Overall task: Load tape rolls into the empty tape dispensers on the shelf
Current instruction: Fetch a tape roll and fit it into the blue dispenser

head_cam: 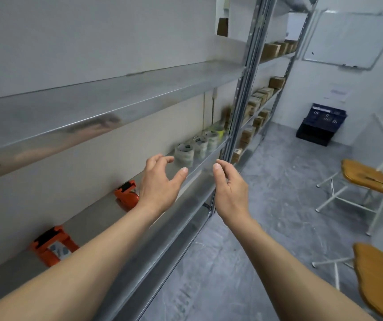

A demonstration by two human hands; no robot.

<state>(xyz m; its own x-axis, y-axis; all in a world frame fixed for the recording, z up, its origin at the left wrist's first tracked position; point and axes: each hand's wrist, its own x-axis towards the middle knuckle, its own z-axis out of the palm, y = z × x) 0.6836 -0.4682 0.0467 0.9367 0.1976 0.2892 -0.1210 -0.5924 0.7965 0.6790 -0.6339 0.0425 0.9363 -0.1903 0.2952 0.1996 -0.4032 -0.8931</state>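
A person's left hand (160, 181) hovers over the metal shelf (88, 218), empty, fingers loosely curled and spread. The right hand (230, 188), also empty and relaxed, hangs beside it, off the shelf's front edge. Just beyond the left fingertips, tape rolls (184, 152) stand in a row that runs along the shelf, away from both hands. One orange tape dispenser (127, 195) lies by the left wrist and a second dispenser (54, 245) beside the left forearm, each lengthwise across the shelf, black end toward the wall.
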